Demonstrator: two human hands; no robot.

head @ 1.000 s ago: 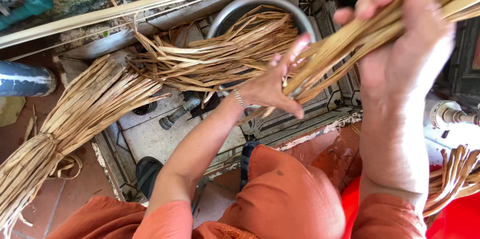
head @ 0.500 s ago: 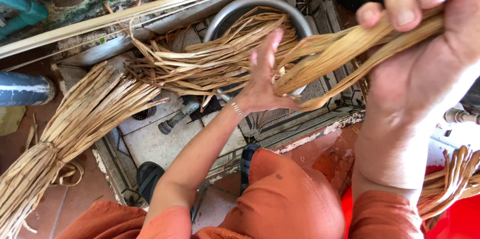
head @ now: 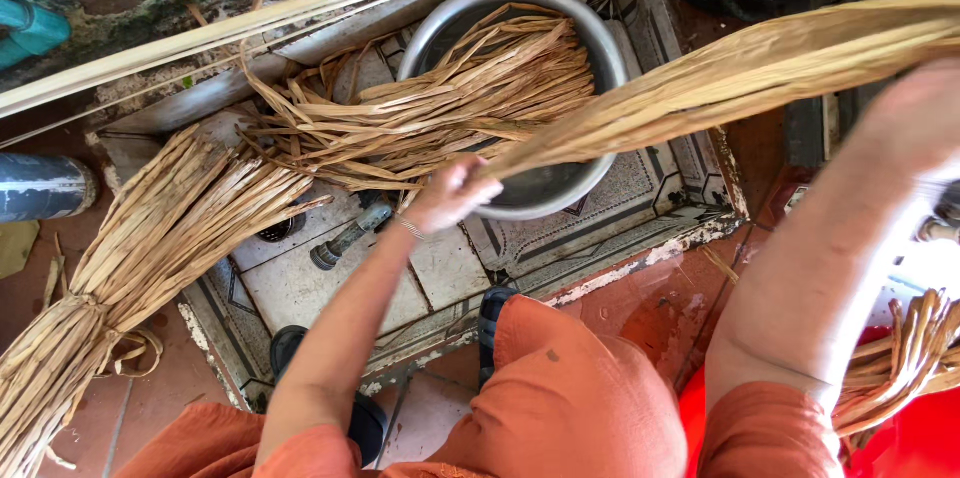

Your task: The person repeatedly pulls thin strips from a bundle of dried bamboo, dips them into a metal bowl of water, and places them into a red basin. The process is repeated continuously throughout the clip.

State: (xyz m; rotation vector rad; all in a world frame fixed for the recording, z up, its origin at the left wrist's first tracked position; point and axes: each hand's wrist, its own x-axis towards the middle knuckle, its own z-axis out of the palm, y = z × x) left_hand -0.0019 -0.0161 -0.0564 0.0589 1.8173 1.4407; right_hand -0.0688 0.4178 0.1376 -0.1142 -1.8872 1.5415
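Nearest to the camera are the knees in orange cloth [head: 560, 388], just on the near side of the metal basin [head: 610, 48], which I take as the landmark. From these knees two arms go up toward the basin.

The right hand [head: 915, 123] is high, to the right of the basin, blurred; it seems closed around the thick end of a bundle of dry straw-coloured strips [head: 740, 78], but I cannot tell how tight the grasp is. The left hand [head: 450, 193] is at the near left rim of the basin, its fingers closed on the thin end of the same bundle, so the bundle is stretched between both hands above the basin.

The step in hand, I judge, is pulling or smoothing the strips along their length, perhaps to straighten or sort them. The next move probably needs the left hand to slide along the strips without letting loose ones fall.

Inside the basin lie more loose strips [head: 470, 98]. Left of the basin lies a big tied sheaf [head: 150, 248] on the tiled floor [head: 300, 288].
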